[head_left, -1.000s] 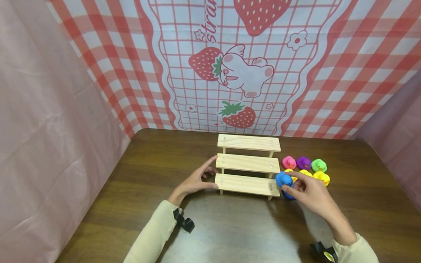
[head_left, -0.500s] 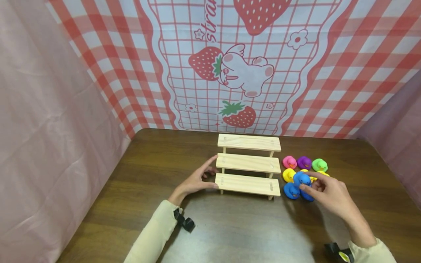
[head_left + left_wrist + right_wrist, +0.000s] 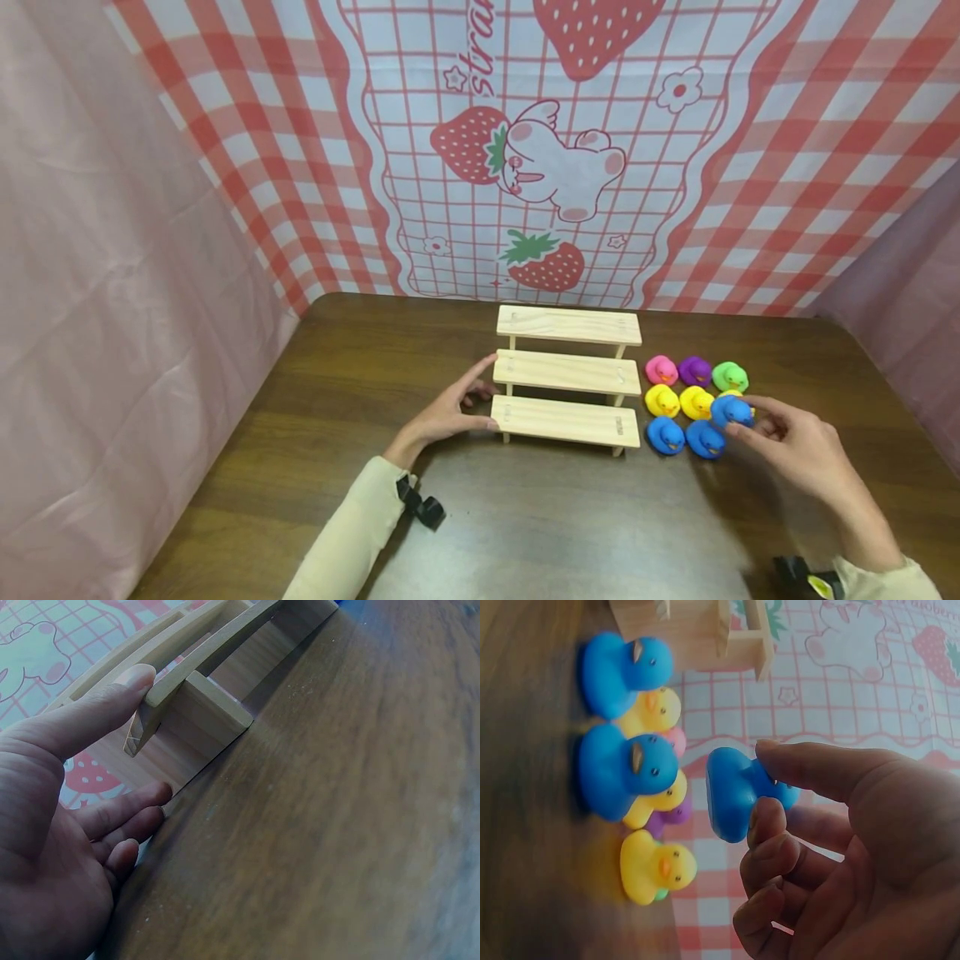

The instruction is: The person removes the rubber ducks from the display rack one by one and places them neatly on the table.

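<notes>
My right hand (image 3: 810,450) pinches a blue rubber duck (image 3: 730,411) by its head, between thumb and fingers. In the right wrist view this held duck (image 3: 735,796) is raised off the table. Two more blue ducks, one left (image 3: 665,435) and one right (image 3: 705,439), sit on the table to its left. My left hand (image 3: 450,410) spans the left end of a three-step wooden shelf (image 3: 566,372). Its thumb touches the corner of the lowest board, and its index finger reaches the middle board. In the left wrist view the other fingers (image 3: 120,817) are beside the side panel.
Behind the blue ducks runs a row of yellow ducks (image 3: 697,403), the rightmost partly covered by the held duck. Pink (image 3: 661,370), purple (image 3: 695,371) and green (image 3: 731,377) ducks form the back row. A checked strawberry cloth (image 3: 558,167) hangs behind the table (image 3: 360,350).
My right hand has moved right with the blue duck, from beside the shelf to the right end of the duck rows. The left hand stays at the shelf.
</notes>
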`<state>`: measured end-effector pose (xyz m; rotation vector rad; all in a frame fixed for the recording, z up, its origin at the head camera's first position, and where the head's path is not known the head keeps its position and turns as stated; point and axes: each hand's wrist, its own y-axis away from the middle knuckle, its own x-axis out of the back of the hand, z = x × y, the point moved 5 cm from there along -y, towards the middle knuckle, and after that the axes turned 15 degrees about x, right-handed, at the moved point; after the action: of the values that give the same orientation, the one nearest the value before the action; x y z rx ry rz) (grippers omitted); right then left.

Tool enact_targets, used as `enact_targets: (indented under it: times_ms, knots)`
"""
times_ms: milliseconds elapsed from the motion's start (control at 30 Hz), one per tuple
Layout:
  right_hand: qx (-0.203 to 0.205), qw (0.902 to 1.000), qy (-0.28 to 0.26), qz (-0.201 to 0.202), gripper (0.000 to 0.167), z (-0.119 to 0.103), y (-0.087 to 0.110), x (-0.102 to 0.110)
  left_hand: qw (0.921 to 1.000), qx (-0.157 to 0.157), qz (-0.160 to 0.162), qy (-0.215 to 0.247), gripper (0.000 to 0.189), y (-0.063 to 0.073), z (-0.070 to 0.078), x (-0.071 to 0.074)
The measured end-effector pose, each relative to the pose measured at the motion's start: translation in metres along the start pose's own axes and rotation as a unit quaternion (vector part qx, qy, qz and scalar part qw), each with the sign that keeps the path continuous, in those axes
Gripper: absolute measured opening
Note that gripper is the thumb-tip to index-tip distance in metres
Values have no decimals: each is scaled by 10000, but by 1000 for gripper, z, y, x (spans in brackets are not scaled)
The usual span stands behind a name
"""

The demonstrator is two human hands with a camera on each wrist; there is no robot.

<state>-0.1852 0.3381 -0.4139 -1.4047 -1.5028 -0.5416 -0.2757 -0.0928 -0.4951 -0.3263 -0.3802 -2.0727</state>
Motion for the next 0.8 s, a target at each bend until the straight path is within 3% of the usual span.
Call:
enact_targets:
  times_ms: [467, 800]
  knots:
    - [-64, 9997, 50, -221, 50, 25, 13, 1, 10000, 27, 11, 34, 105, 1, 2, 1]
    - [-158, 9974, -126, -685, 50, 34, 21, -5, 10000, -55, -21, 13, 103, 1, 3, 0]
